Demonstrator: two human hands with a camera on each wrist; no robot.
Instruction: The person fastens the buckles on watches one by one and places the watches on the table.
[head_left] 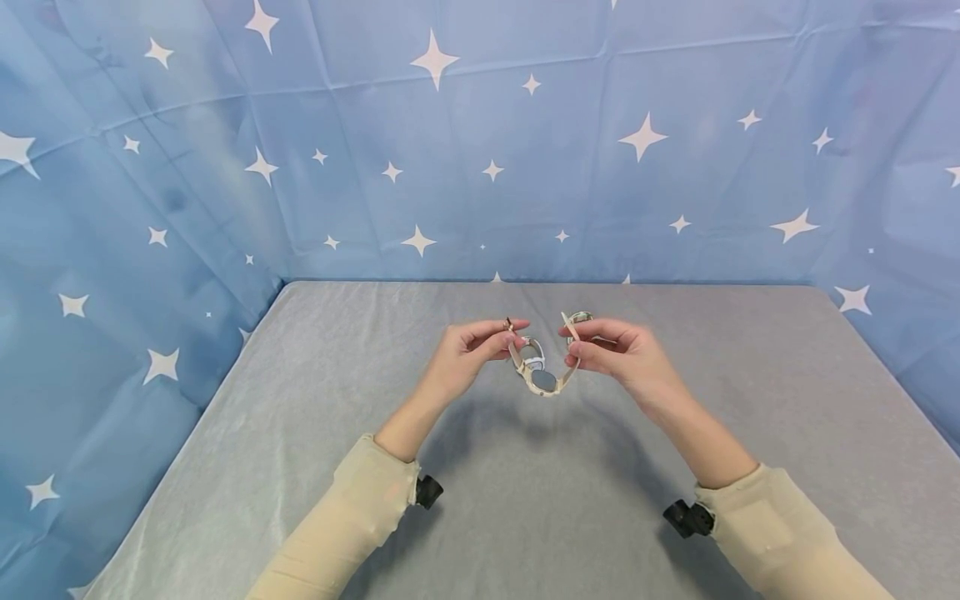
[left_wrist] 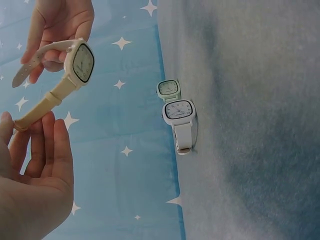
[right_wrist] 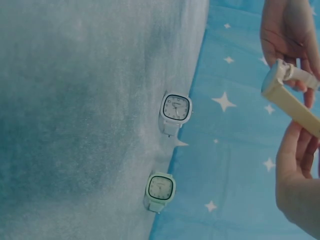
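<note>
A cream-yellow wristwatch [head_left: 543, 382] hangs undone between both hands above the table, its square dial low in the middle. My left hand [head_left: 468, 354] pinches the buckle end of its strap. The strap end with holes is pinched by my right hand [head_left: 618, 354], and its tip sticks up past the fingers. In the left wrist view the dial [left_wrist: 82, 63] faces that camera. Behind the held watch, a white wristwatch [left_wrist: 179, 111] lies on the table. A pale green wristwatch [right_wrist: 160, 187] lies there too, partly hidden behind my right hand in the head view.
A grey cloth covers the table [head_left: 525, 517]. Blue curtains [head_left: 525, 200] with white stars stand along its back and sides. Small black cameras [head_left: 688, 518] are fixed at both sleeve cuffs.
</note>
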